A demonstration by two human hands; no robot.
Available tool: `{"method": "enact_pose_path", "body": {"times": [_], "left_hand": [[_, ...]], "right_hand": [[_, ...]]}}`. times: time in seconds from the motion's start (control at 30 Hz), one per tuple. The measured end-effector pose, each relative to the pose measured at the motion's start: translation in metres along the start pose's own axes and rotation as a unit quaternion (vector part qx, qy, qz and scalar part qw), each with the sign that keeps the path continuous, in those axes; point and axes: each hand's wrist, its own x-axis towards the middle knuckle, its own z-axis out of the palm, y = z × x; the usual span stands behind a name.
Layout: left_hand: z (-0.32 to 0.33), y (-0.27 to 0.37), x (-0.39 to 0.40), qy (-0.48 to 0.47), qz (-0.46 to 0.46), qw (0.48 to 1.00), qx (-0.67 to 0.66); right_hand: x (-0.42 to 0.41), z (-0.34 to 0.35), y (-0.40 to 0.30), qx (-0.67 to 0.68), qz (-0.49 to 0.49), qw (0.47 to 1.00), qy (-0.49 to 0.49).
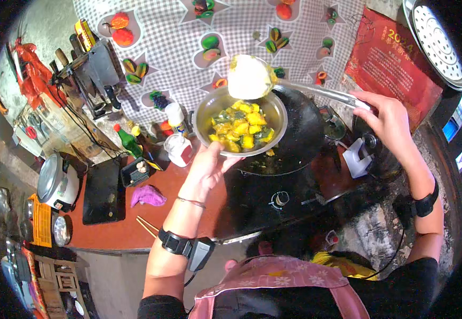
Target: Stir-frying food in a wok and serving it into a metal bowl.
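Note:
My left hand [209, 167] grips the near rim of a stainless steel bowl [282, 131], its thumb over the edge. Chunks of cooked yellow squash with green skin [241, 125] lie in the bowl. In my right hand [386, 119] is the metal handle of a wok spatula [251, 77]. Its broad blade shines brightly above the bowl's far rim, with yellow residue along the edge. Partly behind the bowl sits a dark wok [302, 131] on the stove, with a few food scraps near its front wall.
Left of the bowl stand a white-capped bottle [175, 113], a jar [178, 149] and a green bottle [128, 141]. A purple cloth [148, 196], chopsticks [147, 226], a black board [103, 191] and a rice cooker [57, 181] occupy the red counter. Knives [103, 62] hang on the wall.

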Motion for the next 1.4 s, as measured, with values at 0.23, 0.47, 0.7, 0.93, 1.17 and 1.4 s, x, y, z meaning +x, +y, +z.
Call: {"method": "enact_pose_path", "body": {"times": [0.23,0.47,0.7,0.93,1.17,1.4], "left_hand": [[-0.046,0.018,-0.039,0.028,0.011,1.0,0.008],[-0.092,0.024,-0.105,0.158,0.082,0.984,-0.003],[-0.119,0.029,-0.16,0.256,0.148,0.955,-0.024],[-0.115,0.027,-0.167,0.256,0.169,0.951,-0.035],[-0.102,0.027,-0.154,0.2,0.151,0.968,0.009],[-0.083,0.019,-0.126,0.179,0.129,0.975,-0.007]], "right_hand": [[0.024,0.024,0.077,0.324,0.145,0.915,-0.191],[0.054,0.046,0.097,-0.047,0.057,0.936,-0.343],[0.068,0.086,0.084,0.06,0.077,0.873,-0.478],[0.025,0.229,0.073,0.411,0.034,0.866,-0.282],[0.014,0.216,0.081,0.442,0.069,0.856,-0.259],[-0.001,0.151,0.077,0.402,0.192,0.858,-0.255]]}}
